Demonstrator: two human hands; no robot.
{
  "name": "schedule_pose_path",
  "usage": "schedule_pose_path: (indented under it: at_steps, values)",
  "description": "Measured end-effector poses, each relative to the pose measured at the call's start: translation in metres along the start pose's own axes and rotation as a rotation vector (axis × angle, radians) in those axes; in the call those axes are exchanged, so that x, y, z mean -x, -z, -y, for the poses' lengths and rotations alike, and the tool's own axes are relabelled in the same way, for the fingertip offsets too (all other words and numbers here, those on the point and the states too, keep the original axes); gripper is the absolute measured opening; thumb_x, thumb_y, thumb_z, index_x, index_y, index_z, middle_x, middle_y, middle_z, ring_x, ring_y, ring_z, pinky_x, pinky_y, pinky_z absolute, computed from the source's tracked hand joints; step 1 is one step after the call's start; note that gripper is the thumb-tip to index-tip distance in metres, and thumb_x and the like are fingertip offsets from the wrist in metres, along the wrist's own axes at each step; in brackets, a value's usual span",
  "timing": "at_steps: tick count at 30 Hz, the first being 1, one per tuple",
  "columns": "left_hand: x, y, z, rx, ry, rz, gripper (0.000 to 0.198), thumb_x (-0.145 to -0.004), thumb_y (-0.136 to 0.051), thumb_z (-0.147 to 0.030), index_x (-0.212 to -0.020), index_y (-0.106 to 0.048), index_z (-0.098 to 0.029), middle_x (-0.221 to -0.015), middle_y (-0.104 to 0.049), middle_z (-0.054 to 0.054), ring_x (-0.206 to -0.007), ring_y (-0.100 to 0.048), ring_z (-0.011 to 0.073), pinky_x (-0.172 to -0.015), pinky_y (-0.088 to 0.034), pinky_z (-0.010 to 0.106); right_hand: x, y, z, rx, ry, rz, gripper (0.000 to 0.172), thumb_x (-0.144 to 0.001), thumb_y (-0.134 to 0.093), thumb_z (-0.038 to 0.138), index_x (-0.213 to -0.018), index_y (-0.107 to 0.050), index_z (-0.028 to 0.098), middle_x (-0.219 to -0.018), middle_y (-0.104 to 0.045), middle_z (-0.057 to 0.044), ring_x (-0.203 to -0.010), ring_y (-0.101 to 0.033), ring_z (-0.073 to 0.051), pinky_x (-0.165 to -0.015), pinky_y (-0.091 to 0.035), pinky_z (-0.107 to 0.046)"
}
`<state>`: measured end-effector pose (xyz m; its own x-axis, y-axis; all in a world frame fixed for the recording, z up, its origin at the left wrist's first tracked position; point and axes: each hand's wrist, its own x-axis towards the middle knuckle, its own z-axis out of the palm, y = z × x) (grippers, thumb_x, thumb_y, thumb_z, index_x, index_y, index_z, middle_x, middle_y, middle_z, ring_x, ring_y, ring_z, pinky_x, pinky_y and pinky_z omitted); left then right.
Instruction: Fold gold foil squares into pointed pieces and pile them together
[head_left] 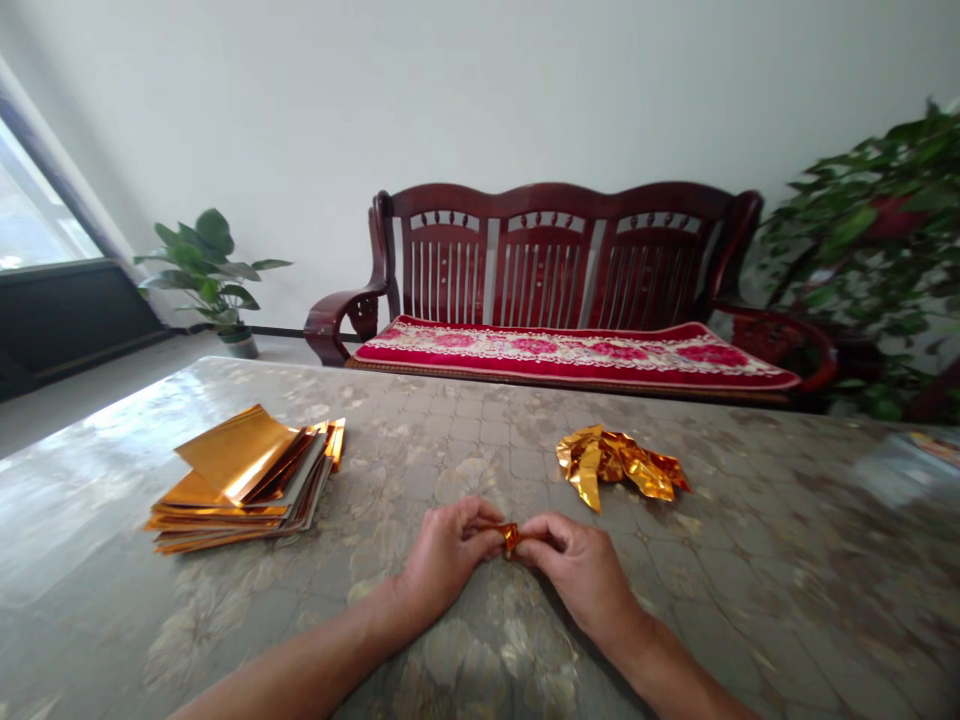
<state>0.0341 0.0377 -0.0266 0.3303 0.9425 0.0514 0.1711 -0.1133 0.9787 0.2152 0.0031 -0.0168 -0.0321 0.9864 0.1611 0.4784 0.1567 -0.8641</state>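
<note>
Above the tabletop (465,440), fingers (480,512) of the left hand (446,555) and right hand (581,570) pinch twisted gold foil (510,538).

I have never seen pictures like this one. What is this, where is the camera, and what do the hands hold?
There is no machine here, only a person. The camera is worn on their head and looks forward and down. Their bare left hand and right hand pinch a small twisted piece of shiny gold foil. On the grey patterned table lie a stack of flat gold foil sheets and a crumpled gold foil sheet. Behind it stands a dark red wooden bench.
</note>
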Motion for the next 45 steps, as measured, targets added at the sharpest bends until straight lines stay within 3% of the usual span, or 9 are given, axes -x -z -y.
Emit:
schedule_pose_path:
  at_steps: [10, 32, 45]
  values:
    - [0.000, 0.008, -0.009, -0.313, 0.000, -0.040, 0.013, -0.078, -0.065, -0.026, -0.075, -0.077, -0.021, -0.067, -0.072, -0.003, -0.066, -0.064, 0.0154, -0.059, -0.041, 0.021, 0.000, -0.002, 0.001, 0.055, 0.040, -0.050, 0.011, -0.079, -0.064, 0.024, -0.078, -0.075, 0.026, -0.076, -0.075, 0.003, -0.072, -0.069, -0.017, -0.068, -0.048, -0.024]
    - [0.011, -0.004, -0.014, -0.141, -0.027, -0.004, 0.014, -0.078, -0.062, -0.021, -0.076, -0.075, -0.017, -0.068, -0.072, -0.001, -0.066, -0.064, 0.0142, -0.061, -0.044, 0.019, 0.003, -0.004, -0.002, -0.035, 0.103, -0.087, 0.010, -0.079, -0.064, 0.022, -0.075, -0.074, 0.024, -0.070, -0.073, 0.003, -0.065, -0.066, -0.014, -0.065, -0.048, -0.021]
    - [0.013, -0.005, -0.020, -0.219, -0.081, -0.069, 0.014, -0.078, -0.060, -0.019, -0.073, -0.073, -0.016, -0.064, -0.071, 0.000, -0.062, -0.065, 0.0142, -0.058, -0.045, 0.020, 0.006, -0.010, 0.007, -0.002, 0.111, -0.139, 0.012, -0.079, -0.061, 0.019, -0.072, -0.069, 0.022, -0.067, -0.069, 0.002, -0.064, -0.063, -0.014, -0.066, -0.046, -0.021]
